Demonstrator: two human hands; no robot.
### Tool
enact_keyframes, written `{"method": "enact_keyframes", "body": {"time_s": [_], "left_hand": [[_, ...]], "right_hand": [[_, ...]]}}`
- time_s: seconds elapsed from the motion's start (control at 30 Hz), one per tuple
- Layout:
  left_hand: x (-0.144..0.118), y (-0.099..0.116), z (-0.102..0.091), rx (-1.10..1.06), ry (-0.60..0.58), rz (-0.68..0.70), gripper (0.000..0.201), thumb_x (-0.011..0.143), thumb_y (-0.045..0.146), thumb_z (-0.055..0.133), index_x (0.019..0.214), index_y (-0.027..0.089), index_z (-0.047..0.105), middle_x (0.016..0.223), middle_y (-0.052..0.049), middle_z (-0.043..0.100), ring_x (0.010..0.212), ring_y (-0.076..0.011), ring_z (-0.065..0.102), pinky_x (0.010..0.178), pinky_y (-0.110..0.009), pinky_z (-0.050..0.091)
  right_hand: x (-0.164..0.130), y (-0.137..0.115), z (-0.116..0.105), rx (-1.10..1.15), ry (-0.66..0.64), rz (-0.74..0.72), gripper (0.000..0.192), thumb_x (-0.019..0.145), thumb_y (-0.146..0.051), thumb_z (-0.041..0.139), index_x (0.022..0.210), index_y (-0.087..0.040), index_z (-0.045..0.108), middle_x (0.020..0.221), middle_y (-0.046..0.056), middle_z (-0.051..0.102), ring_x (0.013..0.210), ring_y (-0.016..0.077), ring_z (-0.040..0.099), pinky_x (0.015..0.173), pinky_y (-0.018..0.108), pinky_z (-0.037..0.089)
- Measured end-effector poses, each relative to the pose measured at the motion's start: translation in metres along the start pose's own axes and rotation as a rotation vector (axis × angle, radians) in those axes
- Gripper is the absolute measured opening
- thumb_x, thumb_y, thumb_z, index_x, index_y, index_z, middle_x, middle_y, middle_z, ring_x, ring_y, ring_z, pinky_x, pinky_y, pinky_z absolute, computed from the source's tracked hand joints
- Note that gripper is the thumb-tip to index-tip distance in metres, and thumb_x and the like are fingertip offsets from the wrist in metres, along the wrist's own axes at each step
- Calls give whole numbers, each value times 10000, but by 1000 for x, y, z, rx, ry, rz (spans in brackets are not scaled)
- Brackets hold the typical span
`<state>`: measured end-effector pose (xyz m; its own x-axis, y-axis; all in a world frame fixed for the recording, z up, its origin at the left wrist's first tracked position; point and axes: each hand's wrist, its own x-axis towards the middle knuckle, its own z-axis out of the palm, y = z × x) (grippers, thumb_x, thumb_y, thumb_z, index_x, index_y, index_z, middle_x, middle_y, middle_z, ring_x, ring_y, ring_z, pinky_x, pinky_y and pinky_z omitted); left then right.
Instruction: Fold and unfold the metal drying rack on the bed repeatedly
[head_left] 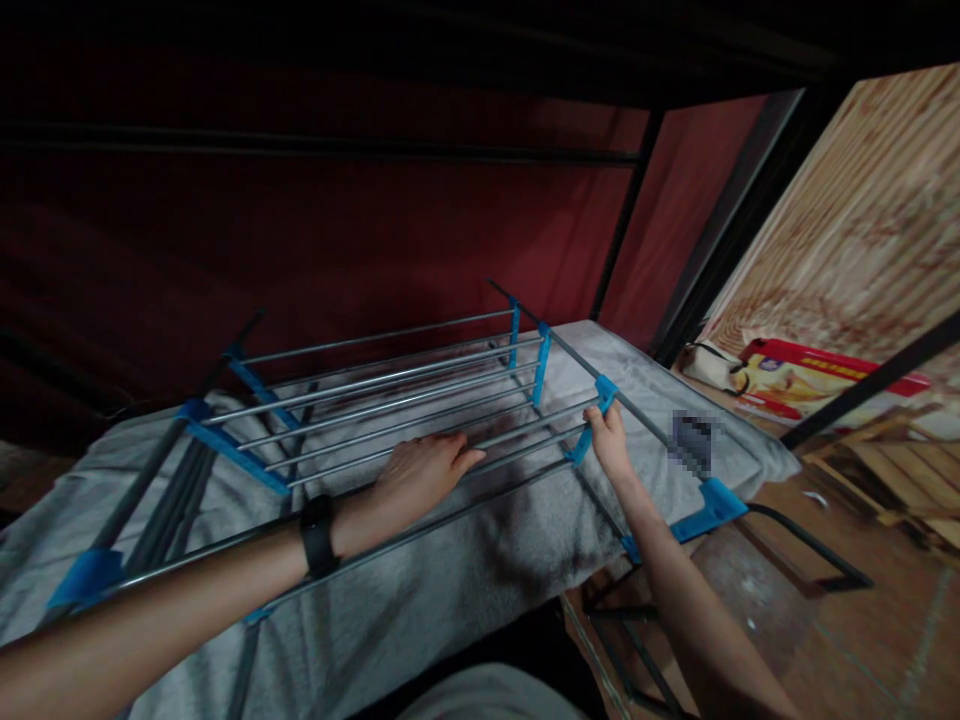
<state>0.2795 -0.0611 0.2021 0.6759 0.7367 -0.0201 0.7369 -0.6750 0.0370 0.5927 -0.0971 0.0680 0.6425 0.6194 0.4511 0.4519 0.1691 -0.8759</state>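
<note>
A metal rack of grey tubes and thin rods, which looks like a clothes drying rack [397, 377], lies across a grey blanket. Its rods are joined by blue plastic brackets. Over the middle rods lies my left hand [427, 475], closed around one of them, with some fingertips hidden beneath; a black band [319, 535] circles that wrist. At the rack's right side, my right hand [609, 435] pinches a blue bracket [583, 445] just below the side tube. Another blue bracket [712, 508] sits at the near right corner.
The bed [480, 560] under the rack stands inside a dark metal frame [626, 215], with a dark red wall [360, 240] behind. A pixelated dark patch [691, 443] covers something on the blanket. To the right are a red and yellow box [817, 385] and wooden slats [892, 475].
</note>
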Motion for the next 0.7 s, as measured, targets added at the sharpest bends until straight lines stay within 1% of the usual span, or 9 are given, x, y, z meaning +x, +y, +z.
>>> {"method": "enact_keyframes", "body": {"time_s": [0.1, 0.2, 0.33, 0.47, 0.6, 0.7], "left_hand": [[-7, 2, -3, 16, 7, -37, 487, 990, 531, 261, 1032, 219, 633, 860, -95, 723, 776, -289, 694, 664, -353, 470], [-11, 4, -5, -8, 8, -13, 500, 992, 528, 247, 1031, 216, 635, 842, -97, 718, 766, -273, 690, 677, -341, 464], [-8, 3, -4, -42, -13, 6, 526, 991, 527, 224, 1038, 212, 643, 879, -105, 722, 781, -270, 687, 683, -339, 460], [-3, 1, -1, -82, -22, -1, 516, 988, 521, 244, 1020, 208, 652, 893, -109, 722, 787, -265, 684, 675, -331, 450], [1, -1, 6, -149, -19, 6, 525, 985, 528, 249, 975, 211, 668, 892, -104, 721, 799, -260, 676, 662, -321, 430], [3, -2, 10, -204, -16, 26, 527, 983, 527, 258, 953, 213, 681, 883, -105, 719, 769, -250, 666, 653, -325, 417]], "right_hand": [[0, 1, -2, 11, -33, 2, 308, 856, -533, 490, 854, -226, 513, 837, 1, 533, 823, 186, 515, 859, 377, 450], [1, 2, -2, 24, -38, -14, 316, 848, -545, 497, 840, -229, 492, 834, 0, 520, 803, 183, 500, 831, 366, 450], [2, 2, -1, 27, -15, -3, 311, 841, -530, 491, 904, -226, 504, 894, 17, 539, 878, 198, 515, 864, 382, 447], [2, 1, 0, 24, -24, 9, 328, 838, -519, 482, 966, -218, 516, 984, 37, 558, 980, 214, 523, 920, 401, 439], [0, 0, 0, 14, -28, -15, 342, 859, -514, 463, 1009, -214, 528, 1019, 51, 562, 1006, 221, 525, 973, 425, 419], [-1, -2, 0, -12, -21, -35, 365, 871, -510, 446, 1058, -209, 534, 1047, 62, 568, 1013, 228, 530, 970, 437, 427]]}}
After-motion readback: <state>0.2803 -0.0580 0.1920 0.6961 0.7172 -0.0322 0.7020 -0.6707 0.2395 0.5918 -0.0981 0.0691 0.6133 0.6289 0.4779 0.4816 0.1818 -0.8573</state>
